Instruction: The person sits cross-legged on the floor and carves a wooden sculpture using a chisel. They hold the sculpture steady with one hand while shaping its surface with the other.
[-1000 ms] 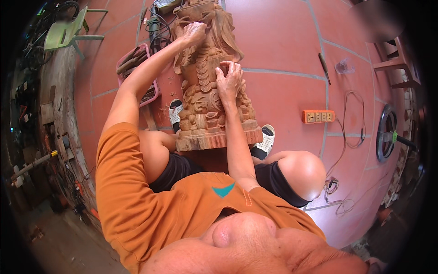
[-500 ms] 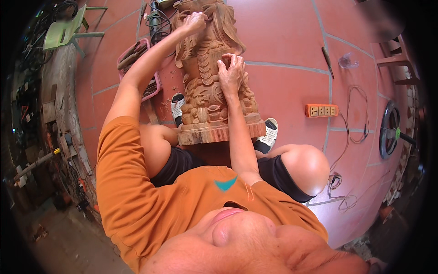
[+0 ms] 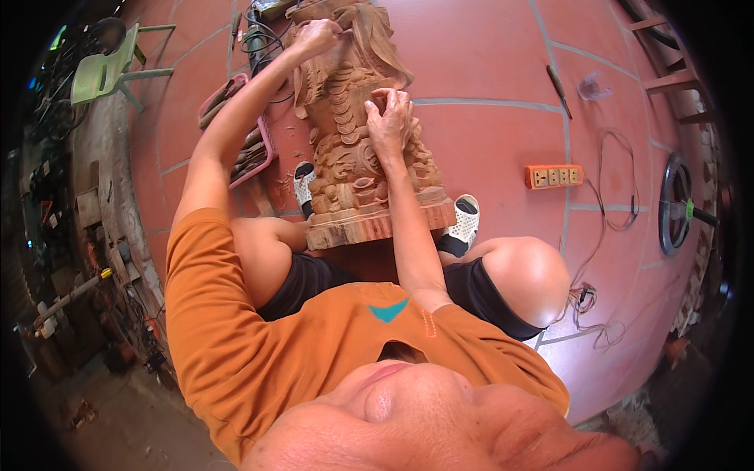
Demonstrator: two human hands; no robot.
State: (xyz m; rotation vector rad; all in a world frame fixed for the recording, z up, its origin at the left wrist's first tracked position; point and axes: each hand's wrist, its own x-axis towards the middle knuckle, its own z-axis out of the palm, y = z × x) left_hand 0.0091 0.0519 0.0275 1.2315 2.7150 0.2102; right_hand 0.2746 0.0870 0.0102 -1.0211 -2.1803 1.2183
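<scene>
A carved wooden statue (image 3: pixel 353 149) with layered folds and scroll-like relief stands between my legs on its thick base (image 3: pixel 377 228). My left hand (image 3: pixel 318 37) is closed against the upper left of the carving; whatever its fingers pinch is too small to make out. Lower down, my right hand (image 3: pixel 390 124) rests along the statue's right side. Its fingers are bent, the thumb stands apart from them, and no tool shows in it.
A pink basket (image 3: pixel 269 149) of carving tools lies left of the statue, beside a cord and a green chair (image 3: pixel 110 71). On the right are a dark slim tool (image 3: pixel 559 90), a clear plastic cup (image 3: pixel 594 86), an orange power strip (image 3: pixel 554 177) with cable, and a wheel (image 3: pixel 675 204).
The whole view has shifted slightly, so the statue and floor items sit a little higher in the picture. Both hands keep nearly the same places on the carving.
</scene>
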